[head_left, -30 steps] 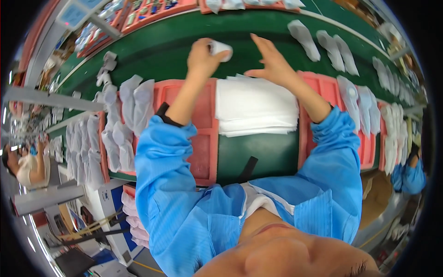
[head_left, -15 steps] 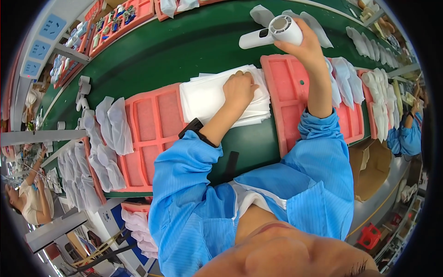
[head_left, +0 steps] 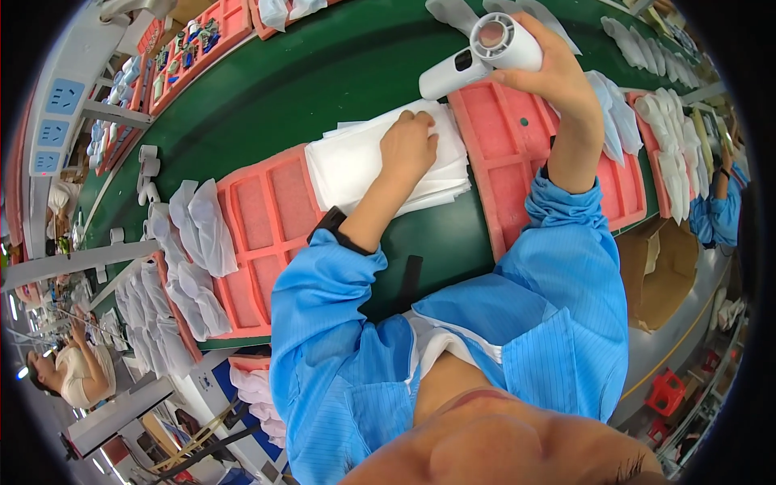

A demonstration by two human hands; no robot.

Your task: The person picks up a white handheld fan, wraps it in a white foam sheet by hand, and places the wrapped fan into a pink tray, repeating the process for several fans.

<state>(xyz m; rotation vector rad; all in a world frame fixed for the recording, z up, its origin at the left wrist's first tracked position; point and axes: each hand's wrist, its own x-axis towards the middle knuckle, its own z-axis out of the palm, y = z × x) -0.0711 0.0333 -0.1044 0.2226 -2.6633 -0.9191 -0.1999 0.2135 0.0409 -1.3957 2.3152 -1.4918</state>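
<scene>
Both forearms in blue smock sleeves reach up from the lower edge over the green counter [head_left: 323, 73]. The left hand [head_left: 410, 145] lies palm down, fingers loosely curled, pressing on the stack of white fabric sheets [head_left: 356, 162], which sits between two pink moulded plastic trays [head_left: 259, 226]. Farther off, the right arm is raised, and the right hand [head_left: 550, 77] is wrapped around a white cylindrical handheld device [head_left: 477, 56], possibly a small fan, above the right tray.
</scene>
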